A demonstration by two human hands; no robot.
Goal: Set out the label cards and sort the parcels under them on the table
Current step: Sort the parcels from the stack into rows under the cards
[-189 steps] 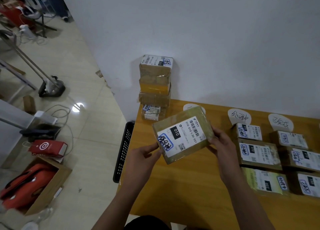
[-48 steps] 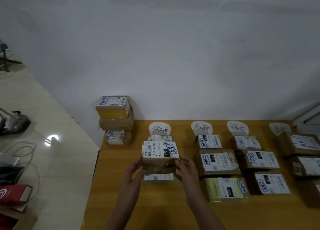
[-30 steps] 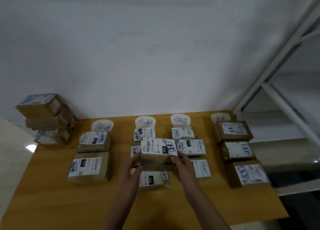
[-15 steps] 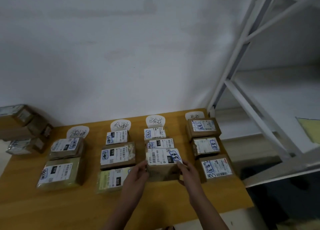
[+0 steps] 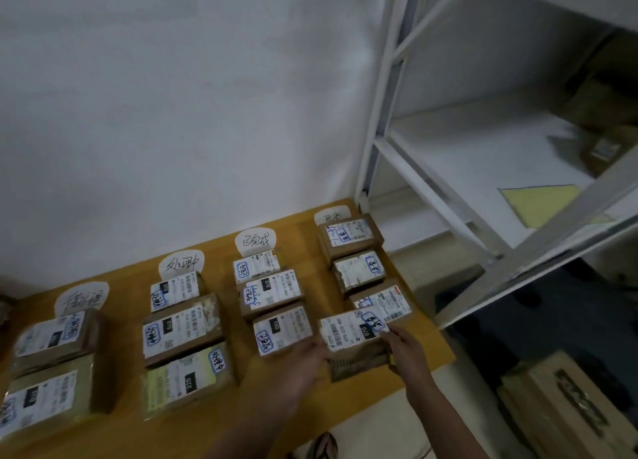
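The parcel (image 5: 355, 336) has been travelling rightwards along the table (image 5: 426, 353). Half a second ago it was hanging in front of the third column, and now it is sitting at the near end of the fourth, close to the table's right front corner. The view has swung right with it, so the rack (image 5: 445, 196) is filling more of what I am seeing.

Both hands are carrying the parcel. The left hand (image 5: 303, 358), rather blurred, is holding its left side, and the right hand (image 5: 405, 351) is gripping its right side. I cannot tell whether the bottom is already touching the wood. Its far edge is overlapping the near edge of the column's third box (image 5: 386, 301).

The four cards (image 5: 255, 241) are lying set out along the back of the table, with sorted parcels lining up under each. So the person is looking well into the sorting step and is placing this one under the fourth card (image 5: 331, 215).

To my eye, the next move is calling for care with room, since little table is remaining in front of that column. The parcel is going to need to go down snug against the third box and square to it, with nothing hanging off the front edge, before either hand lets go. Stacking it on top of the third box could be the other way.
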